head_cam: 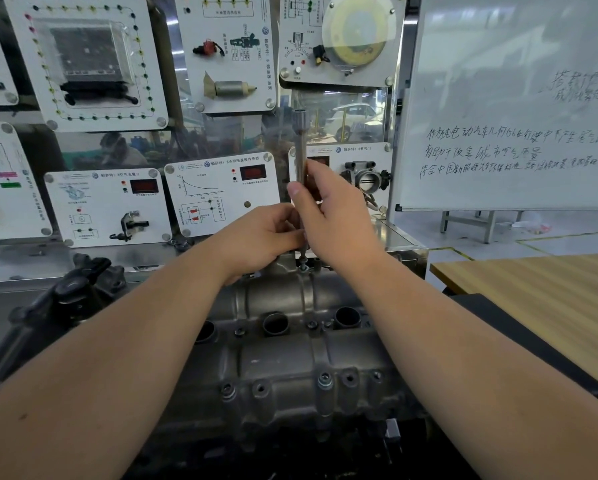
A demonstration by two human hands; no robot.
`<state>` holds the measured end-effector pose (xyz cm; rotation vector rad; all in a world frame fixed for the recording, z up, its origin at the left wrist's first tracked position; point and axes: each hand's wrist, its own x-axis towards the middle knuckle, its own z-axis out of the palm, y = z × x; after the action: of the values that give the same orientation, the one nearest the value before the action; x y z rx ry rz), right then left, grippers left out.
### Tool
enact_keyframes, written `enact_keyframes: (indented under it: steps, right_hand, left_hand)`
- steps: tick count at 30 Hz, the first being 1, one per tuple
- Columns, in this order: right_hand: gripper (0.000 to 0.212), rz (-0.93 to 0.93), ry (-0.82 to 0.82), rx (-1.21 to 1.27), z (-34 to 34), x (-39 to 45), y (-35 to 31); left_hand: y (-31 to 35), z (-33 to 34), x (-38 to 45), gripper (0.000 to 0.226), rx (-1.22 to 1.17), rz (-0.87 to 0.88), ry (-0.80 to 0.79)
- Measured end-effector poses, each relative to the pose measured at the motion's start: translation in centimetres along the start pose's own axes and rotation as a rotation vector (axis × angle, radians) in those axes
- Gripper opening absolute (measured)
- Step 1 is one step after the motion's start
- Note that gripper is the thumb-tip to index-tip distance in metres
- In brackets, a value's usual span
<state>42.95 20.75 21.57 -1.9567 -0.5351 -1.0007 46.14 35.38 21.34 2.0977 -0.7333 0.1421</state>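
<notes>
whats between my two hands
The upright driver shaft; the left hand and right hand grip it from either side, seen in the head view.

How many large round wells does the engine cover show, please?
3: left well, middle well, right well, across the engine cover; the forearms may hide more.
</notes>
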Motion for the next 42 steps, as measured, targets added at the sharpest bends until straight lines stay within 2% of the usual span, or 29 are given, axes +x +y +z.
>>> enact_keyframes:
  steps: [6,10,14,17,22,28,33,38,42]
  right_hand:
    - [0.052,0.107,-0.048,0.117,-0.17,-0.01,-0.24]
    - [0.049,0.067,-0.025,0.099,-0.07,-0.05,-0.28]
    - [0.037,0.026,0.037,0.032,-0.06,0.17,-0.17]
    - [0.030,0.048,-0.003,0.042,-0.12,0.30,-0.08]
    - [0.045,0.120,-0.008,0.135,0.01,0.17,-0.24]
    - [0.043,0.088,-0.008,0.093,-0.05,0.09,-0.20]
    - [0.016,0.032,-0.012,0.030,-0.25,0.15,-0.09]
    - [0.043,0.105,-0.015,0.104,-0.18,0.17,-0.21]
    - [0.042,0.079,-0.011,0.105,-0.19,0.02,-0.26]
  left_hand:
    - [0.08,0.16,-0.18,0.020,-0.041,-0.020,0.016]
    - [0.13,0.13,-0.16,0.020,-0.034,-0.011,0.024]
    - [0.22,0.23,-0.11,0.026,-0.051,-0.019,0.010]
    - [0.21,0.24,-0.20,0.021,-0.063,-0.015,0.004]
    - [0.24,0.19,-0.34,0.028,-0.066,-0.016,0.009]
    - [0.15,0.16,-0.18,0.022,-0.046,-0.004,0.011]
    - [0.03,0.23,-0.14,0.015,-0.085,-0.004,0.014]
    - [-0.06,0.22,-0.13,0.019,-0.075,-0.002,-0.003]
    - [0.08,0.27,-0.18,0.015,-0.061,0.009,0.004]
